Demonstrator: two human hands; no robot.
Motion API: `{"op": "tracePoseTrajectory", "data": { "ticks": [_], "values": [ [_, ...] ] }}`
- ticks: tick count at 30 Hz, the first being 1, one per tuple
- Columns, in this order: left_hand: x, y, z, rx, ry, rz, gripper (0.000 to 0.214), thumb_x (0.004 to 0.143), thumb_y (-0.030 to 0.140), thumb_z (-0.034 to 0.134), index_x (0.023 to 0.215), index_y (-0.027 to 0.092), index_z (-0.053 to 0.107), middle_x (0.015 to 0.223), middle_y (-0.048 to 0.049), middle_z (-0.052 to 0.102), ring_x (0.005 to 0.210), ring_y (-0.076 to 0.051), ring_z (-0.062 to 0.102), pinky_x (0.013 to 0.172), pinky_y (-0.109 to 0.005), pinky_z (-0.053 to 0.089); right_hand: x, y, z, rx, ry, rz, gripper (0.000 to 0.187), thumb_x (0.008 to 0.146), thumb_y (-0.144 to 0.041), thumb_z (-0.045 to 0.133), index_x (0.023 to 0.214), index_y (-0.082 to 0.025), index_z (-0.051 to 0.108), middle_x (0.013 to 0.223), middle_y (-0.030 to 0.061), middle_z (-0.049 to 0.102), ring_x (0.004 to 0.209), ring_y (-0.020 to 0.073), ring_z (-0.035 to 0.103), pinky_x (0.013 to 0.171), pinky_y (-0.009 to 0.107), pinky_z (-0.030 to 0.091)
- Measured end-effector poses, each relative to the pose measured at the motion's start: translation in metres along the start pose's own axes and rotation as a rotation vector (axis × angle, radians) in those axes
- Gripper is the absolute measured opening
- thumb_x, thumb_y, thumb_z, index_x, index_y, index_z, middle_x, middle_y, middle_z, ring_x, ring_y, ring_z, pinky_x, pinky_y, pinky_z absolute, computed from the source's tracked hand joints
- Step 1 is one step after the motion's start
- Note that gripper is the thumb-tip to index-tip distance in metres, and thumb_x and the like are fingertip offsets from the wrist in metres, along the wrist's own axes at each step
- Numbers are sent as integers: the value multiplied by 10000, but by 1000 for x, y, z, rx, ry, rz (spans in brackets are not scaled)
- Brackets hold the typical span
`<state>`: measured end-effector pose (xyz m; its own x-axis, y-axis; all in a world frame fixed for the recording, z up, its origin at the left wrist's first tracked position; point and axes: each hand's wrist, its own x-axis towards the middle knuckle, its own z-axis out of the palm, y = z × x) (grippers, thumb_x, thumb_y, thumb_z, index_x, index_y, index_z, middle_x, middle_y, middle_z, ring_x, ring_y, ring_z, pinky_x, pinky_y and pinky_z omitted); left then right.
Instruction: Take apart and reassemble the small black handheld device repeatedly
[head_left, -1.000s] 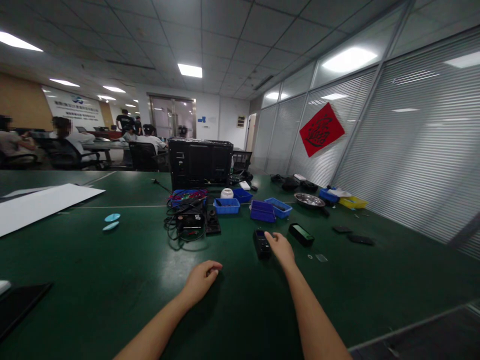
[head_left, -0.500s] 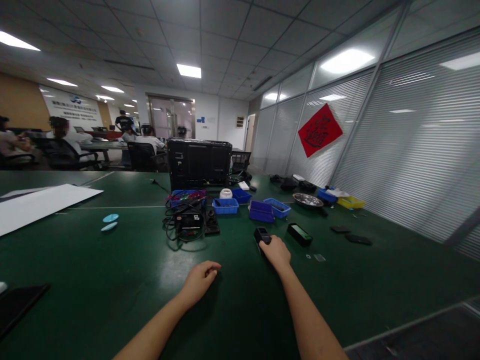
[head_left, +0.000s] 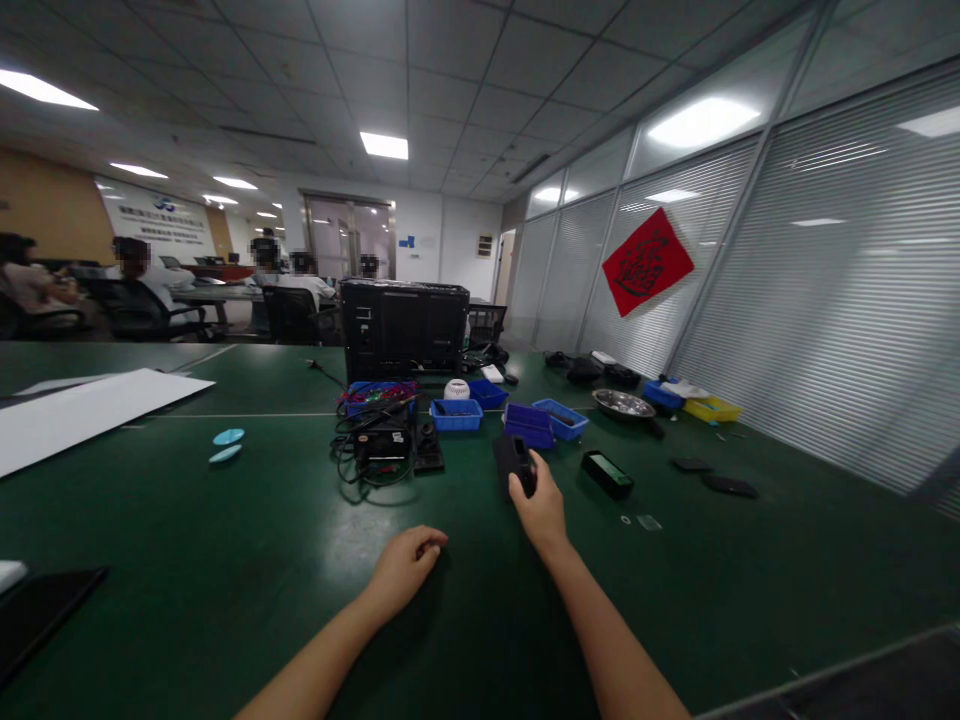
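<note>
My right hand (head_left: 541, 507) grips a black box-shaped handheld device (head_left: 510, 465) by its right side, thumb on the near side. The device is tilted up off the green table, and its exact kind cannot be made out. My left hand (head_left: 406, 568) lies on the table to the left, fingers loosely curled, with nothing seen in it. Right of the device is a second black device with a greenish screen (head_left: 608, 474). Close by it lie a small clear plastic piece (head_left: 649, 522) and a small white ring (head_left: 625, 520).
Behind the hands stand blue bins (head_left: 456, 415), a purple-blue box (head_left: 529, 426), cables with a black power unit (head_left: 382, 440), a baseball (head_left: 457, 390) and a large black monitor (head_left: 405, 325). A metal bowl (head_left: 624, 404) and flat black pieces (head_left: 729, 485) are at right. People sit far back.
My right hand has lifted and tilted the black handheld device, turning it leftward so its side faces me. My left hand stays resting on the table. The view has shifted slightly.
</note>
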<state>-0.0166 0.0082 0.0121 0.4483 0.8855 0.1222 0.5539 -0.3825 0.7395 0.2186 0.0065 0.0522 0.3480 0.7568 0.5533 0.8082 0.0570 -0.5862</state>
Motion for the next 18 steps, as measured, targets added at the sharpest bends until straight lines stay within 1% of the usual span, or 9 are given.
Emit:
{"op": "tracePoseTrajectory", "data": {
  "ticks": [3,5,7,9,11,13,14,16,18],
  "values": [
    [0,1,0,-1,6,8,291,761,236,399,937,224,630,971,3,654,878,-139,575,783,-234,415,-9,-10,11,-184,-155,-13,565,790,-392,417,1305,-185,314,1147,99,526,994,223,511,779,312,413],
    [0,2,1,9,8,4,290,762,237,399,936,227,631,970,1,654,877,-140,573,791,-238,411,-13,-15,15,-286,-230,-25,542,787,-378,422,1293,-204,335,1130,95,537,993,228,510,764,310,410],
    [0,5,2,37,17,-10,284,764,238,402,931,227,632,955,0,656,875,-141,571,799,-243,407,-14,-17,17,-336,-289,-18,517,786,-372,426,1268,-197,366,1102,99,555,984,232,517,766,312,402],
    [0,8,3,81,39,-31,271,767,232,405,917,230,632,941,4,656,885,-140,567,809,-245,400,-14,-17,20,-327,-344,21,478,793,-378,416,1231,-187,400,1062,99,579,949,227,542,767,308,396],
    [1,10,6,126,70,-53,260,770,219,410,908,234,630,945,8,652,904,-139,561,816,-245,392,-12,-15,23,-258,-412,96,424,814,-395,380,1176,-182,438,999,92,610,887,210,573,739,290,398],
    [4,13,10,162,105,-73,255,771,209,416,915,238,624,960,9,647,912,-141,558,815,-247,386,-10,-12,26,-182,-476,153,371,838,-405,328,1082,-180,494,936,82,628,838,193,588,701,270,400],
    [6,15,13,176,120,-79,255,773,206,416,923,238,620,963,8,645,908,-141,558,812,-248,384,-10,-10,28,-171,-493,165,357,846,-405,307,1025,-181,520,913,78,630,825,189,588,687,266,398],
    [11,18,19,197,143,-85,258,775,199,412,933,239,612,954,5,640,897,-140,556,805,-246,379,-9,-7,29,-219,-489,150,352,847,-410,296,922,-183,554,908,78,622,824,196,578,673,274,393],
    [17,21,26,207,158,-77,264,772,189,409,946,237,601,950,2,633,899,-137,549,806,-239,374,-10,-5,29,-299,-443,110,359,835,-430,317,913,-182,565,952,86,601,852,211,558,674,286,392]
  ]
}}
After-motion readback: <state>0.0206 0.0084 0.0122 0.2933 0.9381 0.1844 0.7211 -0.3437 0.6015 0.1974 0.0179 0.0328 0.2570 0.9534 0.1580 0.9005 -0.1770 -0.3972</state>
